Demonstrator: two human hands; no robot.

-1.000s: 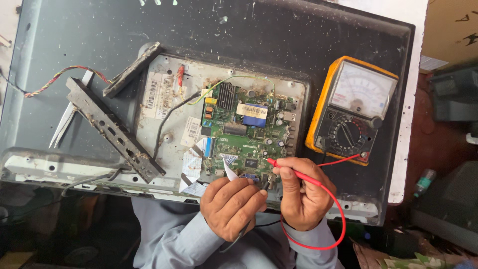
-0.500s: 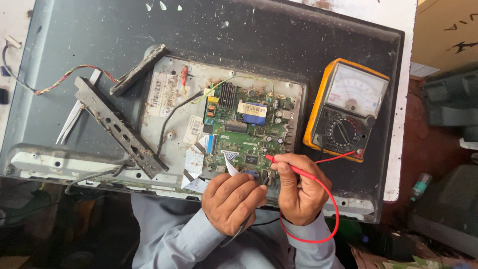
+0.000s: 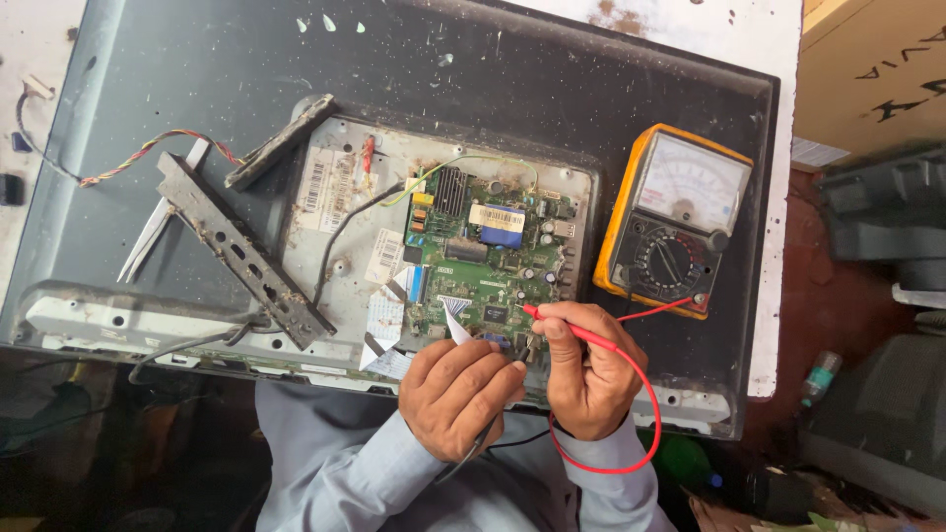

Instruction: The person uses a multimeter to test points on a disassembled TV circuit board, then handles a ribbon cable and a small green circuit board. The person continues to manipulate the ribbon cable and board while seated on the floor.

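— What's he working on?
— A dark TV back [image 3: 552, 79] lying flat on a speckled white table [image 3: 759, 30]. His right hand [image 3: 589, 379] pinches the red probe [image 3: 567, 327] onto the green board [image 3: 483, 261].
— And the left hand [image 3: 455, 394]?
— Curled around a black lead at the board's edge. The yellow meter [image 3: 675, 222] sits just right; clutter fills the reddish floor.

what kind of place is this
Likely an electronics repair bench: an opened flat-screen set lies back-up with its green circuit board bared, an analogue multimeter beside it, and the right hand holding a red probe.
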